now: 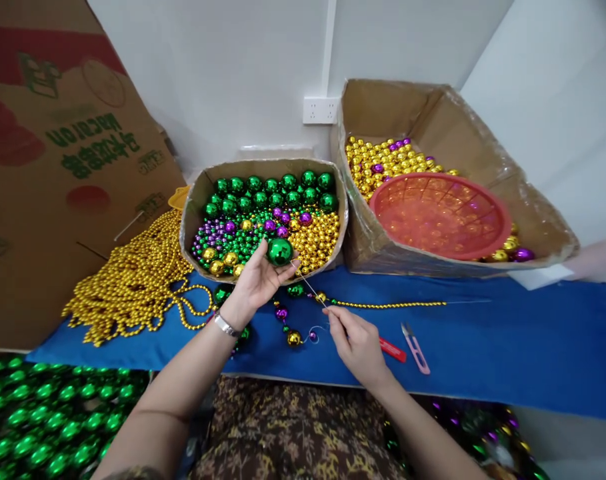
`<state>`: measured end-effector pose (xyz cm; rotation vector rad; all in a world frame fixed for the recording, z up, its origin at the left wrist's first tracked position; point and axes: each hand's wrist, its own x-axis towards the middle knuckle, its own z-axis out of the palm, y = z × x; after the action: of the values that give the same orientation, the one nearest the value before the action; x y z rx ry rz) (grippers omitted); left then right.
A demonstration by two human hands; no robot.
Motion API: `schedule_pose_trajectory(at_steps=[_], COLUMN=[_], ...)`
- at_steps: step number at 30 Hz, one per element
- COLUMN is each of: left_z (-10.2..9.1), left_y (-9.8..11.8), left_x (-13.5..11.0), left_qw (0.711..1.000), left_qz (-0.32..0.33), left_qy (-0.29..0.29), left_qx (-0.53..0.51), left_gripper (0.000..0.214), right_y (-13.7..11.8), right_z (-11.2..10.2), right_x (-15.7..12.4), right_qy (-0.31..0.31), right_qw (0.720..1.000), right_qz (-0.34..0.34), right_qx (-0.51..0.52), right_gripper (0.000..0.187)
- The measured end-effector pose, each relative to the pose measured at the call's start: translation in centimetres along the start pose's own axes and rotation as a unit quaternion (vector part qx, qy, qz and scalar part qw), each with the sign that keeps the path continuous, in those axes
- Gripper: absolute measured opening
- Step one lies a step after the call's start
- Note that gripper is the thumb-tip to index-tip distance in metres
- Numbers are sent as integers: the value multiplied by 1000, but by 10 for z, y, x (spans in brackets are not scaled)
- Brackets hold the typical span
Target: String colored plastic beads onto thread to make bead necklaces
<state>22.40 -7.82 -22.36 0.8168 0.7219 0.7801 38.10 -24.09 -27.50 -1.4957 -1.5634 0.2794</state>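
My left hand (263,280) is closed on a large shiny green bead (280,251), held just above the front rim of the bead box. Between the pinched fingertips of my right hand (357,339) is a long thin needle (309,285), its far end close to the green bead. Whether the tip is inside the bead, I cannot tell. Below the hands lies a strand with a purple bead (281,313), a gold bead (293,339) and loose clear thread. A thin string of small gold beads (393,305) stretches right across the blue cloth.
A low cardboard box (187,230) holds green, purple and gold beads. Gold bead strings (133,280) are heaped at left. A red basket (440,217) rests in the larger carton (463,120). Pink thread snips (417,350) and a red tool (393,350) lie on the blue cloth (483,340).
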Motion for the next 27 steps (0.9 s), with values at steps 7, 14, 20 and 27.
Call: schedule_pose_trajectory(at_steps=[7, 14, 20, 27], left_z=[-3, 1, 6, 2], left_y=[-4, -23, -35, -40], left_x=[-5, -20, -30, -32], left_qw=[998, 991, 996, 996], left_qz=[-11, 113, 59, 36], left_qy=[15, -35, -64, -56], left_qx=[-60, 62, -2, -58], left_gripper=[43, 46, 42, 40], right_y=[4, 10, 10, 13], right_z=[0, 7, 7, 8], right_x=[-2, -3, -6, -9], right_qy=[-2, 20, 0, -6], right_qw=[999, 994, 998, 999], right_qz=[-21, -65, -37, -36], right_qx=[-28, -89, -45, -39], right_gripper=[20, 19, 18, 20])
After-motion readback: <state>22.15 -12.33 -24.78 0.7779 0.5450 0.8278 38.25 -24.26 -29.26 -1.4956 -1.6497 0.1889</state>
